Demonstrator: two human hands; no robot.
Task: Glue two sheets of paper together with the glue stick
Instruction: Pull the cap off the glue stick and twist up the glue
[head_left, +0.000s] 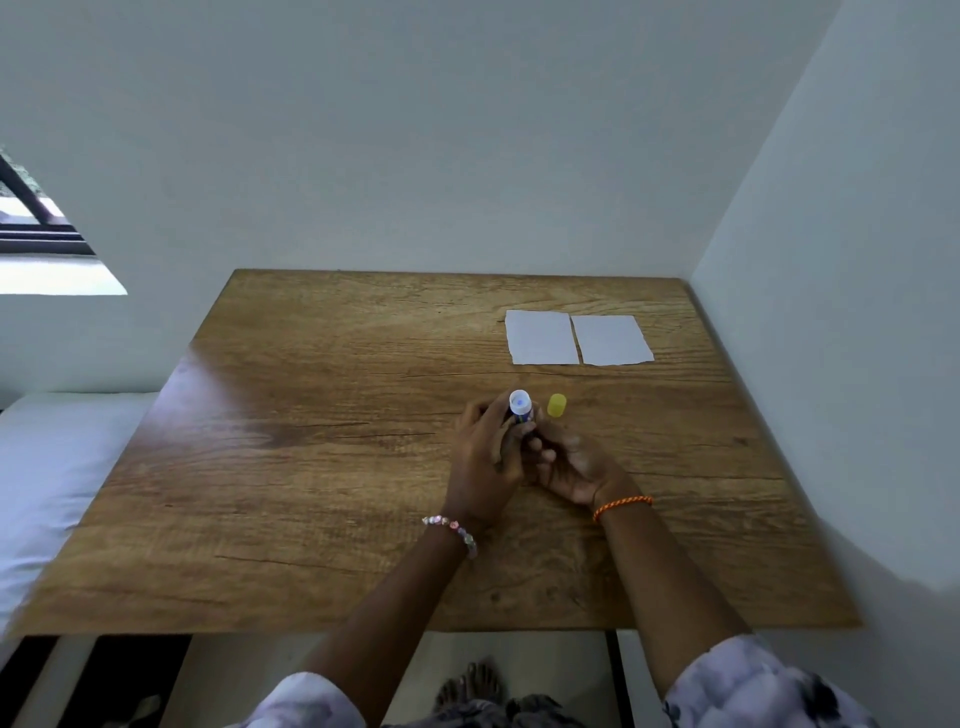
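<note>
The uncapped glue stick (520, 406) is held upright above the wooden table (322, 467), its white open end facing up. My left hand (485, 452) grips its body, and my right hand (566, 462) pinches its lower end with curled fingers. Its yellow cap (557, 405) stands on the table just right of the stick, apart from both hands. Two small white paper sheets lie flat side by side further back: the left sheet (541, 337) and the right sheet (612, 340), their edges almost touching.
Walls close off the table's far edge and right side. A white mattress (57, 467) lies left of the table. My bare feet (470, 686) show under the near edge.
</note>
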